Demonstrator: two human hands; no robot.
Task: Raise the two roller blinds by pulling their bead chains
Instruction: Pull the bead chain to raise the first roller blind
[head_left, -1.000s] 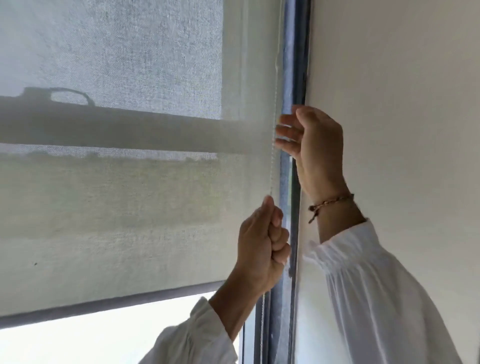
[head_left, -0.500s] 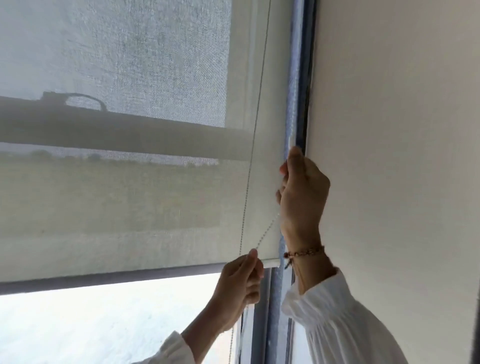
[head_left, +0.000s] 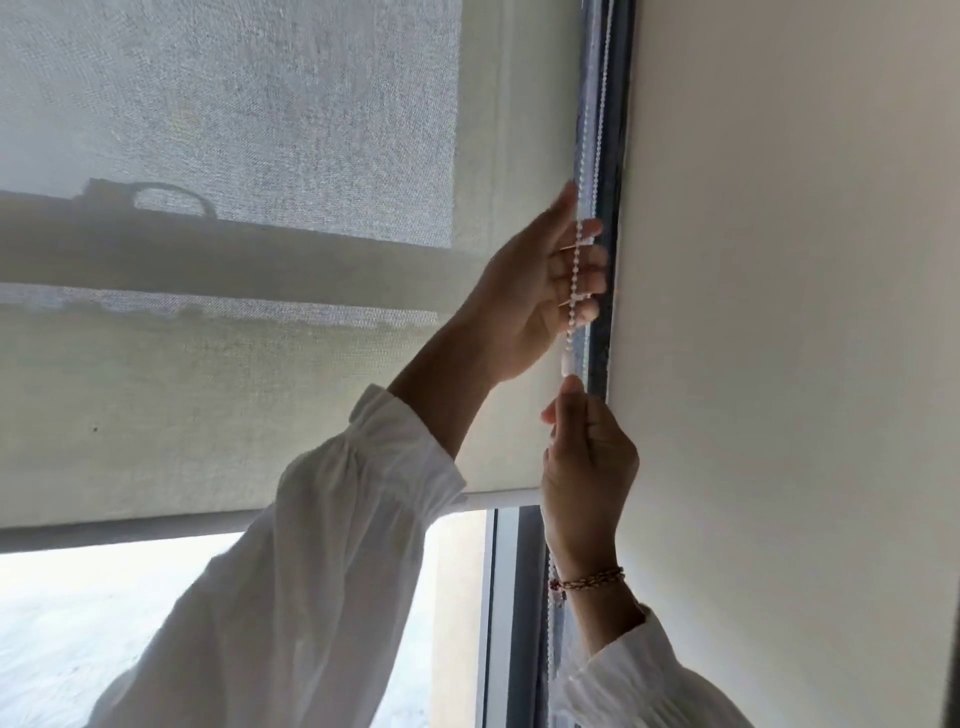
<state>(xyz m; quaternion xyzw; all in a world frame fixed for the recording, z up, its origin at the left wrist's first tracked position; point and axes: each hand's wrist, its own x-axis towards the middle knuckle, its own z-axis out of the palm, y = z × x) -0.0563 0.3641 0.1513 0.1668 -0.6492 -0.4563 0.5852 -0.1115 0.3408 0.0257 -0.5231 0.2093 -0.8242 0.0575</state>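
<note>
Pale wall (head_left: 779, 312) fills the right side, and a dark window frame (head_left: 605, 338) runs down beside it. Left of the frame hangs 1 roller blind (head_left: 234, 389), a light mesh sheet covering most of the window, with its bottom bar (head_left: 130, 532) well above the sill, so bright glass shows below. Only this 1 blind is in view; the second cannot be seen.

White sleeves (head_left: 311, 571) reach up from the lower edge. The left hand (head_left: 540, 291) is the higher one, at the blind's right edge, its fingers half open and curling toward the bead chain (head_left: 575, 270), which crosses them; a firm grip is not clear. The right hand (head_left: 587, 467), with a bracelet (head_left: 592, 578) at the wrist, sits just below, fingers closed and pinching the chain right under its white connector (head_left: 567, 366).

This looks like a hand-over-hand pull on the first blind, partly raised. The next move likely calls for the left hand to close on the chain and draw down while the right lets go.

No containers are visible.
</note>
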